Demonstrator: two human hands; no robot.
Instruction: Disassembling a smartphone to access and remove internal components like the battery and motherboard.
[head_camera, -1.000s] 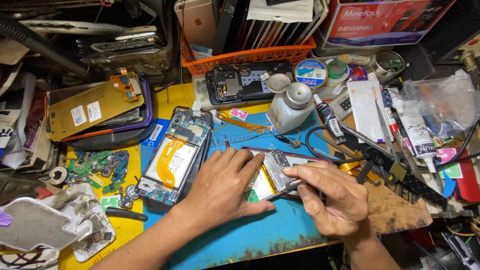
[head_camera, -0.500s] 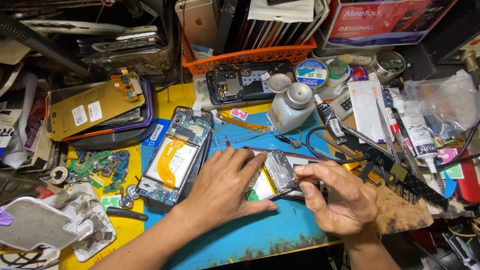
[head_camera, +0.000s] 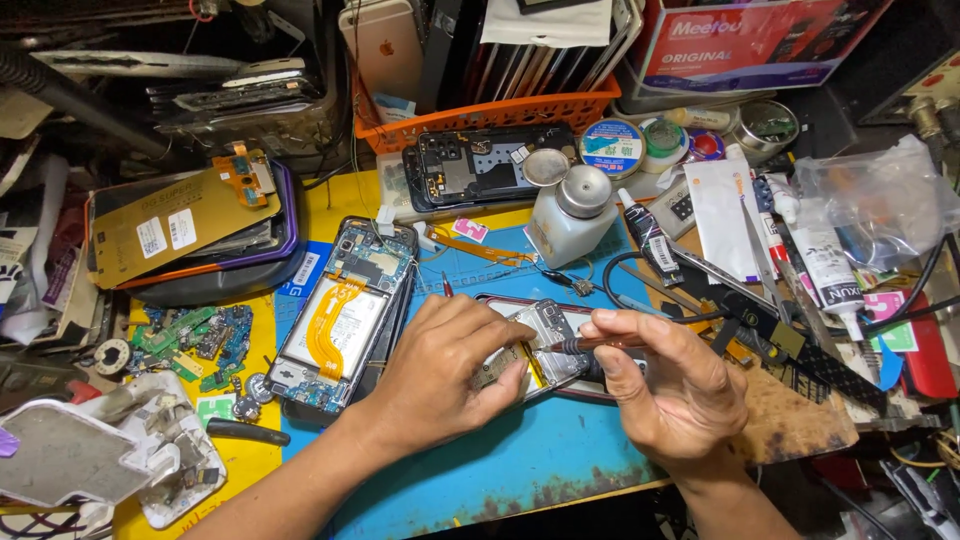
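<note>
An opened phone with a dark red frame lies on the blue work mat. My left hand rests flat on its left half and holds it down. My right hand grips a thin brown-handled tool, its tip touching the phone's inner metal plate near the top. A second opened phone, showing a white battery and orange flex cable, lies just left of my left hand.
A white solvent bottle stands behind the phone, beside a bare phone housing and small round tins. An orange basket sits at the back. Loose circuit scraps, tubes, tweezers and a black cable crowd both sides.
My right hand has shifted slightly left and up, bringing the tool's tip onto the phone's inner plate. My left hand stays pressed on the phone.
</note>
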